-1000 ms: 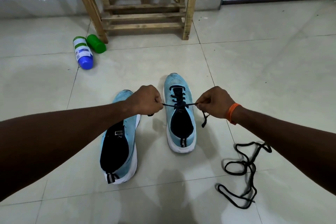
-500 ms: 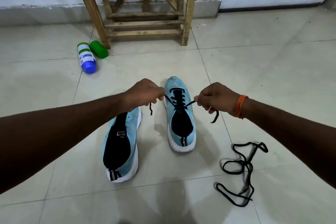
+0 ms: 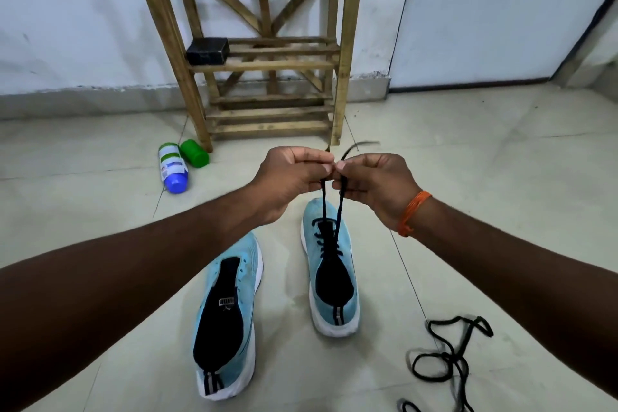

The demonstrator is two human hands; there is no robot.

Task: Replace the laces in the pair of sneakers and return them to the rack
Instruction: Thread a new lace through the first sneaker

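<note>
**A:** What fills most of the view?

**B:** A pale tiled floor [image 3: 485, 177], with a wooden rack [image 3: 264, 66] standing against the white wall at the back.

**A:** And the sneakers?

**B:** Both sit on the floor in front of the rack, toes toward it. The left sneaker [image 3: 224, 321] lies nearer the person. The right sneaker [image 3: 331, 278] is just beside it, a little farther off, with a black lace [image 3: 339, 211] crossed through its front eyelets.

**A:** What are the hands doing?

**B:** They are raised above the right sneaker, close together. The left hand [image 3: 291, 174] pinches one strand between thumb and curled fingers. The right hand [image 3: 371, 184] pinches the other strand the same way. Both strands run taut down to the shoe, and the ends poke out, blurred, above the knuckles.

**A:** Anything else lying around?

**B:** A loose black lace [image 3: 448, 358] lies tangled on the floor to the right. A white-and-blue bottle [image 3: 172, 165] and a green bottle [image 3: 194, 153] lie by the rack's left leg. A black box [image 3: 208, 51] sits on a shelf, and an orange band [image 3: 413, 212] circles the right wrist.
</note>
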